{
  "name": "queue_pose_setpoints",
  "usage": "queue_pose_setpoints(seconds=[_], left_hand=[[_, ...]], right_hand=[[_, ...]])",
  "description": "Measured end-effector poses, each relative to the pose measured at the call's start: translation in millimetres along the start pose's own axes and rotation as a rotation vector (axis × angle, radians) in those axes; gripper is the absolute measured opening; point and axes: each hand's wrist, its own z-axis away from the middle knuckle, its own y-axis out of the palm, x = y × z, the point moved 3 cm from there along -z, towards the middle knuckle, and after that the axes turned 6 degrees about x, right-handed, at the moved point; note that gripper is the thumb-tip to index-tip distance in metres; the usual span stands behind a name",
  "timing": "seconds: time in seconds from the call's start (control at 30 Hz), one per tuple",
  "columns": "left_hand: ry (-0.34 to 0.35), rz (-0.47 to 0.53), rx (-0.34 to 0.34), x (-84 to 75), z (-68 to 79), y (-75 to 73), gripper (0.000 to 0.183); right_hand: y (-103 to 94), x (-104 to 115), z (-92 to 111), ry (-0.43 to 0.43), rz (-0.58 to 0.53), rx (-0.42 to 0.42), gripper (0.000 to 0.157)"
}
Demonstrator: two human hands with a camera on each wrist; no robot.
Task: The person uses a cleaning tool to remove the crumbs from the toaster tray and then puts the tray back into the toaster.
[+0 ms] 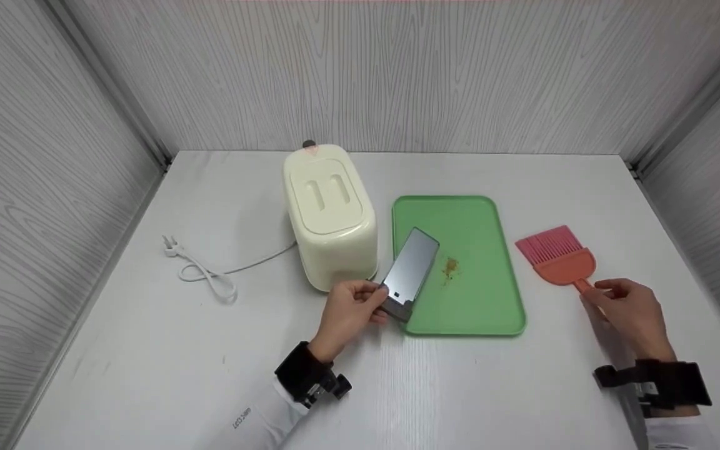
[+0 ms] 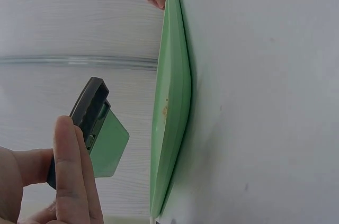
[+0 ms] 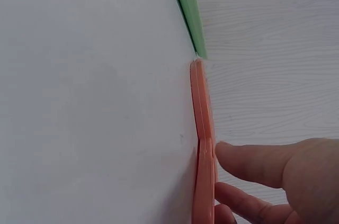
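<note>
My left hand [image 1: 350,312] grips the dark end of a flat, shiny crumb tray [image 1: 413,259], thumb on top. The tray slants over the left part of a green serving tray [image 1: 485,300]; in the left wrist view its metal plate [image 2: 109,144] looks green. A small heap of brown crumbs [image 1: 450,266] lies on the green tray. To the right, my right hand [image 1: 634,312] pinches the handle of a brush [image 1: 565,267] with pink bristles and an orange head. The right wrist view shows thumb and fingertips at the orange handle [image 3: 204,181]; their far sides are hidden.
A cream toaster [image 1: 341,250], its top covered by a lid, stands left of the green tray, close to my left hand. Its white cord and plug [image 1: 175,250] lie on the table further left. Wood-grain panels [image 1: 397,75] enclose the table's back and sides.
</note>
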Motion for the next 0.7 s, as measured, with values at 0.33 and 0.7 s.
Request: queue_pose_setpoints(seconds=[0.33, 0.7], left_hand=[[0.009, 0.029, 0.011, -2.1, 0.5, 0.1, 0.024], [0.005, 0.028, 0.005, -2.2, -0.2, 2.0, 0.025]], right_hand=[[7.0, 26.0, 7.8, -0.069, -0.187, -0.029, 0.057], [38.6, 58.4, 14.3, -0.142, -0.410, 0.016, 0.046]])
